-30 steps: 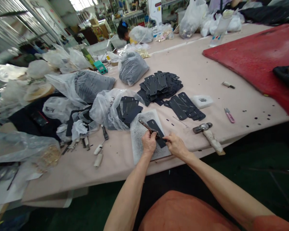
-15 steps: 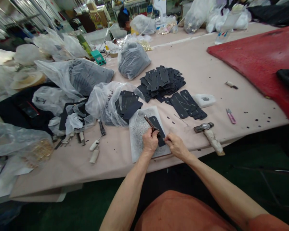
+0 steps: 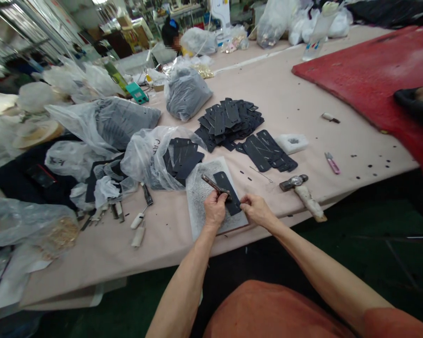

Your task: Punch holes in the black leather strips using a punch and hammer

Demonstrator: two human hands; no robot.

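Black strip on the pale board — left hand has its grip closed round a metal tool, right hand at the strip's edge, can't tell if pinching. Probably lining up — next move wants the strip steady

Ahead of the right hand, fanned black strips are blocking the way; rightward, a ball-peen hammer is obstructing. Tablecloth is lying open between strips and pink-handled snips, and between the white board and white-handled tools. A plastic bag is crowding the board's far-left corner.
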